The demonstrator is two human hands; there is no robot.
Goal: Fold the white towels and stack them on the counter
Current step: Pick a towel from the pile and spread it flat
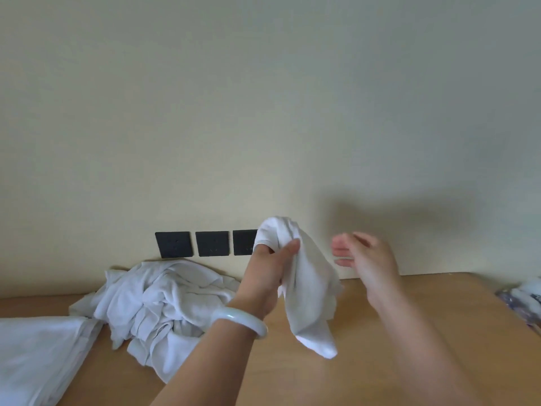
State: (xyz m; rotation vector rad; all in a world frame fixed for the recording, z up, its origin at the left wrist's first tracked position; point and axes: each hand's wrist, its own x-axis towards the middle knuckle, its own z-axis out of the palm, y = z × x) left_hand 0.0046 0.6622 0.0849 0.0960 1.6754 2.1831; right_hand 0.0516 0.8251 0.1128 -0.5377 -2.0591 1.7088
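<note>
My left hand point(269, 271), with a pale bangle on its wrist, grips a crumpled white towel point(310, 291) and holds it up above the wooden counter point(409, 332); the towel hangs down from the fist. To the right of the towel, my right hand point(366, 256) hovers with relaxed, straight fingers, apart from the cloth and holding nothing. A loose heap of white towels point(164, 306) lies on the counter at the left. White cloth lying flat point(38, 356) fills the bottom left corner.
A pale wall point(263, 112) rises right behind the counter, with three black square plates point(212, 243) just above the counter line. A blurred bluish-white object point(524, 300) sits at the counter's right edge. Bare wood shows under the hands.
</note>
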